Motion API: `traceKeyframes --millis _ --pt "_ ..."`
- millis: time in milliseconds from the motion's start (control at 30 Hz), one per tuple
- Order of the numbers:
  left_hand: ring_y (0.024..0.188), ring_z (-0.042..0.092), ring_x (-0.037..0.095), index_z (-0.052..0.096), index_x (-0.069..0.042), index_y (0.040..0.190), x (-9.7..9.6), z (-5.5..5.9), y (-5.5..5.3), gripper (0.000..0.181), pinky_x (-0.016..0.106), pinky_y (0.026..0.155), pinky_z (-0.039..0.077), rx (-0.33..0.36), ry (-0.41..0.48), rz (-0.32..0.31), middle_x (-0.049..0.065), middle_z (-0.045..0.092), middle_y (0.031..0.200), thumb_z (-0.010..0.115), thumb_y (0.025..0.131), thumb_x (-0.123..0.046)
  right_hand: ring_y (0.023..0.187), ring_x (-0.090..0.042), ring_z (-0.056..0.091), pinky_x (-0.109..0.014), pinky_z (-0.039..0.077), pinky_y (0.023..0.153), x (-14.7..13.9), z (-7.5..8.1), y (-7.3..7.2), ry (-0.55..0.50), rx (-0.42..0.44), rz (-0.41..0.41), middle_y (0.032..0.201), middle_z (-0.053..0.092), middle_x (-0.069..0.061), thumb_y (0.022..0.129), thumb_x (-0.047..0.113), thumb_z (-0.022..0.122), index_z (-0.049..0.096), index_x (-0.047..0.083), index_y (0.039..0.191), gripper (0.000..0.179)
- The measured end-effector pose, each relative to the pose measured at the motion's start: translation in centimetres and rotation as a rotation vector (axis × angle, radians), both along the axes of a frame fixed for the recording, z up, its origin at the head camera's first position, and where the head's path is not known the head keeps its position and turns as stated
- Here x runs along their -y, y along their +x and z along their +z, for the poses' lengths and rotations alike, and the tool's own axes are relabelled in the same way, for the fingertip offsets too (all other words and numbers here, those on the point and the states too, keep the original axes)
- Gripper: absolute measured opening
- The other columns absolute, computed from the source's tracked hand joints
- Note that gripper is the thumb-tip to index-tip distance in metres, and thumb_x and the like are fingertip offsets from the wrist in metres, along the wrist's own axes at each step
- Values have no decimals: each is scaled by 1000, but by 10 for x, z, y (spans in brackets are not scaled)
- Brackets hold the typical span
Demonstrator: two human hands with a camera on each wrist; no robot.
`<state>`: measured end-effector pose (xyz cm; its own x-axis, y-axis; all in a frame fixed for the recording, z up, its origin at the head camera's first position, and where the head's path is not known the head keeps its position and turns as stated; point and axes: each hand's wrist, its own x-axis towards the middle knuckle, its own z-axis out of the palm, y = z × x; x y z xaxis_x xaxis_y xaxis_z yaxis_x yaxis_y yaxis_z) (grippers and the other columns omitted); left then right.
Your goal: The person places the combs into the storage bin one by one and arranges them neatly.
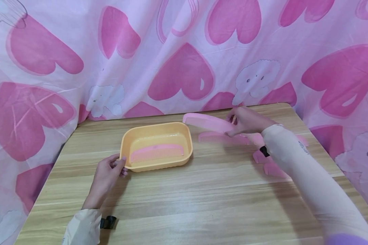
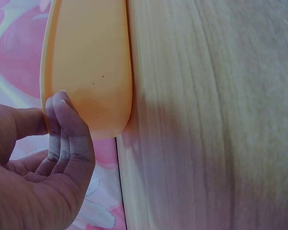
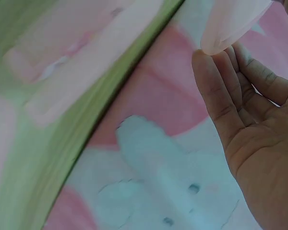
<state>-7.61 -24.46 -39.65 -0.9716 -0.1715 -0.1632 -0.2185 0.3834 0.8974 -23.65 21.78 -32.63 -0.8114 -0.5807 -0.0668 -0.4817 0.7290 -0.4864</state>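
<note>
A yellow-orange plastic basin (image 1: 159,165) stands on the table left of the middle, with one pink comb (image 1: 156,153) lying in it. My left hand (image 1: 107,175) pinches the basin's near left corner, thumb on one side of the wall and fingers on the other, as the left wrist view also shows. Above the table to the right of the basin, my right hand (image 1: 246,120) holds a second pink comb (image 1: 207,122) by its right end. The comb's left end reaches close to the basin's far right corner. In the right wrist view only this comb's end (image 3: 233,26) shows at the fingertips.
More pink combs lie on the wooden table (image 1: 184,204): one comb (image 1: 220,138) beneath the held one, others such as the near comb (image 1: 276,170) partly hidden by the right forearm. A pink curtain with hearts (image 1: 184,75) hangs right behind the table's far edge.
</note>
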Motion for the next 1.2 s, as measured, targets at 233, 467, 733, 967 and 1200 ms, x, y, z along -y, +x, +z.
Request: traceKeyframes --millis 233,467,733,967,1200 --pt "70 68 14 49 14 140 0 0 0 44 25 64 61 9 -10 5 14 70 85 54 105 -14 87 -22 67 -37 59 77 47 13 -12 0 -10 49 92 71 -5 72 29 89 72 4 97 39" --pt "68 66 11 48 12 141 0 1 -2 46 24 64 60 12 -20 2 16 70 86 54 106 -17 83 -19 64 -33 58 76 91 13 -21 0 -40 159 90 69 -4 71 30 89 71 5 94 38" --pt "68 66 11 49 11 141 1 0 -2 45 24 65 60 18 -22 8 16 69 87 54 106 -17 69 -13 53 -27 50 65 140 2 -19 24 -44 249 80 62 0 69 34 87 67 7 87 38" --pt "69 66 11 48 12 142 0 2 -2 47 24 64 60 34 -45 10 11 69 84 53 107 -18 60 -8 30 -24 27 55 172 -9 -9 96 -18 301 66 36 6 69 30 83 51 13 71 37" --pt "71 67 13 46 13 142 -1 1 -2 47 24 64 61 31 -21 18 11 69 85 54 106 -16 61 -9 24 -25 18 54 193 -26 -1 183 -11 335 66 26 6 68 28 81 36 16 66 46"
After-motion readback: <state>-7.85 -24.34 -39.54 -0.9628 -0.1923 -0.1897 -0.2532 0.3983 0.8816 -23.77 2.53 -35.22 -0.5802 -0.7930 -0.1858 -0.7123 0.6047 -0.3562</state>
